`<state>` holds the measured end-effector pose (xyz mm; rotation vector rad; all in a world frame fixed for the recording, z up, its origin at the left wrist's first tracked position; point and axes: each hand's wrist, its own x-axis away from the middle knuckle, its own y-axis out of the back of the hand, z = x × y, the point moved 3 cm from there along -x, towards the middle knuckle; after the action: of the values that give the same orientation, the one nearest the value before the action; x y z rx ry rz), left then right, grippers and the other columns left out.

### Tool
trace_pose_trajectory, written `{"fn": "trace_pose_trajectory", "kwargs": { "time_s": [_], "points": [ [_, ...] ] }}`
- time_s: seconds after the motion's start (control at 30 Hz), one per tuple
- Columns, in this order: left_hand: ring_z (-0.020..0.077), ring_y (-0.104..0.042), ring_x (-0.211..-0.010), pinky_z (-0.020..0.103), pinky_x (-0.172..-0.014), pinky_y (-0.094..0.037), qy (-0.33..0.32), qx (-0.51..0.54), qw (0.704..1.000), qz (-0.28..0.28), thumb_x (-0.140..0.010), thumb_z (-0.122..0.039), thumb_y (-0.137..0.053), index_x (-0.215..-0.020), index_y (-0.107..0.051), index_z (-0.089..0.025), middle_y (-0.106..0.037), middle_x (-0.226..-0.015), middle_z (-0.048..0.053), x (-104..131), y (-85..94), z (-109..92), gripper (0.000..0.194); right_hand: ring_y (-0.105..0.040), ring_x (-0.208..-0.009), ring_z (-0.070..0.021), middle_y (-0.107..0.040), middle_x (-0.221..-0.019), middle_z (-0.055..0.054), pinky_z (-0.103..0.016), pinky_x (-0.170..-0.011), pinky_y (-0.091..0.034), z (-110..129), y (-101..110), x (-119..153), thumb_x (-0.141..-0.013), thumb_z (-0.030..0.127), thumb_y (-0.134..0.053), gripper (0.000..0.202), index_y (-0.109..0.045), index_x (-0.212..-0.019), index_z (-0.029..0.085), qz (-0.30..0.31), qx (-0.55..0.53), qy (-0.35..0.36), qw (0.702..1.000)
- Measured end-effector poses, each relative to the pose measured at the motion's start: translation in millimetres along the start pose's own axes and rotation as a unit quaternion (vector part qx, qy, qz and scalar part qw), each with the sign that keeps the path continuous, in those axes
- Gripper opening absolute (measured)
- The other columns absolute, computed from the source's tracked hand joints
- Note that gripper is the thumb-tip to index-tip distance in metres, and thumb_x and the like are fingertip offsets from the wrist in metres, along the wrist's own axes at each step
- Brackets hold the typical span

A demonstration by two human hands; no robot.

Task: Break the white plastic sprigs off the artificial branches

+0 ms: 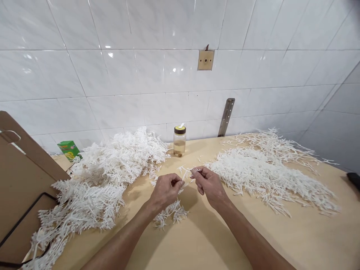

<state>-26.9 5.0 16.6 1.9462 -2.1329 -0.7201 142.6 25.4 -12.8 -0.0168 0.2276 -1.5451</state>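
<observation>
The left hand (168, 190) and right hand (208, 184) are narrowed to a pinch on one white branched plastic-like sprig (186, 173), positioned between them above the wooden table (225, 240).

Surrounding items: one lidded jar (179, 142) containing liquid stands beyond the hands; one green carton (69, 150) sits behind the left heap (112, 172); one cardboard box (25, 180) occupies the left edge; one metal bracket (226, 117) leans at the tiled wall (126, 75), below one wall plate (206, 60). The left hand and forearm partly obstruct the small cluster (173, 213).

Count: two large heaps, left and right (270, 172); one small cluster. Individual sprigs in the heaps are too entangled to count.
</observation>
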Motion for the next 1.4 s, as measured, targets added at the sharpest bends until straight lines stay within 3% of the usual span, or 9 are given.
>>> {"fn": "trace_pose_trajectory", "kwargs": {
  "time_s": [0.17,0.3,0.37,0.47,0.67,0.77,0.93,1.17,1.4],
  "points": [
    [0.0097,-0.044,-0.049,0.022,-0.05,-0.033,0.077,0.096,0.992,0.002,-0.073,-0.038,-0.066,-0.066,-0.063,-0.016,-0.055,-0.055,-0.002,-5,-1.0,14,0.023,-0.034,-0.043,-0.0045,-0.065,-0.074,-0.002,-0.021,-0.036,-0.032,3,0,0,-0.075,0.05,-0.073,0.038,-0.062,-0.089,0.016,0.016,-0.012,-0.008,1.0],
    [0.0076,-0.04,-0.044,0.022,-0.046,-0.028,0.138,0.164,0.977,-0.006,-0.067,-0.043,-0.073,-0.063,-0.061,-0.016,-0.052,-0.051,-0.002,-7,2.1,17,0.03,-0.042,-0.049,-0.0078,-0.069,-0.087,-0.007,-0.021,-0.037,-0.037,1,-1,1,-0.076,0.049,-0.072,0.047,-0.057,-0.107,0.017,0.047,-0.015,-0.034,0.998],
    [0.0063,-0.036,-0.042,0.022,-0.044,-0.024,0.16,0.19,0.969,-0.013,-0.066,-0.046,-0.074,-0.06,-0.059,-0.016,-0.049,-0.049,-0.003,-8,6.1,17,0.034,-0.045,-0.05,-0.0092,-0.069,-0.087,-0.007,-0.022,-0.037,-0.039,-3,-2,2,-0.077,0.047,-0.071,0.051,-0.053,-0.115,0.017,0.052,0.014,-0.055,0.997],
    [0.0053,-0.033,-0.043,0.022,-0.044,-0.02,0.18,0.23,0.956,-0.004,-0.064,-0.044,-0.075,-0.06,-0.058,-0.016,-0.05,-0.051,-0.003,-9,11.5,16,0.034,-0.044,-0.045,-0.0081,-0.068,-0.081,-0.005,-0.022,-0.036,-0.04,-10,-4,3,-0.08,0.044,-0.067,0.043,-0.055,-0.111,0.017,0.049,0.08,-0.07,0.993],
    [0.0057,-0.04,-0.049,0.021,-0.049,-0.028,0.159,0.276,0.947,0.035,-0.062,-0.032,-0.074,-0.066,-0.062,-0.014,-0.055,-0.059,-0.001,-8,8.6,15,0.023,-0.044,-0.042,-0.0075,-0.057,-0.065,0.003,-0.023,-0.038,-0.044,-5,-13,9,-0.082,0.05,-0.063,0.04,-0.065,-0.106,0.018,0.118,0.097,-0.021,0.988],
    [0.0068,-0.042,-0.051,0.021,-0.051,-0.031,0.148,0.271,0.95,0.052,-0.064,-0.034,-0.074,-0.066,-0.06,-0.015,-0.054,-0.059,-0.001,-5,1.7,12,0.024,-0.046,-0.045,-0.0078,-0.061,-0.071,0.001,-0.022,-0.038,-0.045,-2,-17,12,-0.08,0.051,-0.065,0.042,-0.066,-0.106,0.018,0.137,0.096,-0.013,0.986],
    [0.0069,-0.042,-0.05,0.021,-0.05,-0.032,0.16,0.267,0.948,0.063,-0.062,-0.03,-0.072,-0.068,-0.059,-0.015,-0.052,-0.059,-0.002,-2,-7.5,13,0.02,-0.049,-0.05,-0.0085,-0.066,-0.082,-0.004,-0.02,-0.038,-0.041,-6,-19,10,-0.078,0.052,-0.068,0.042,-0.067,-0.101,0.017,0.142,0.078,-0.014,0.987],
    [0.0075,-0.043,-0.051,0.022,-0.052,-0.035,0.174,0.331,0.925,0.071,-0.062,-0.021,-0.068,-0.067,-0.059,-0.014,-0.049,-0.058,-0.003,-1,-8.0,13,0.012,-0.041,-0.046,-0.0077,-0.047,-0.059,0.006,-0.021,-0.04,-0.039,-6,-12,6,-0.076,0.055,-0.07,0.038,-0.058,-0.075,0.019,0.129,0.094,-0.003,0.987],
    [0.0083,-0.046,-0.055,0.024,-0.056,-0.039,0.152,0.388,0.904,0.096,-0.06,-0.019,-0.073,-0.07,-0.06,-0.015,-0.052,-0.061,-0.002,-2,-2.3,11,0.017,-0.036,-0.038,-0.0071,-0.044,-0.05,0.008,-0.022,-0.037,-0.032,-4,-12,7,-0.075,0.058,-0.07,0.042,-0.05,-0.072,0.021,0.131,0.007,-0.027,0.991]
  ]
}}
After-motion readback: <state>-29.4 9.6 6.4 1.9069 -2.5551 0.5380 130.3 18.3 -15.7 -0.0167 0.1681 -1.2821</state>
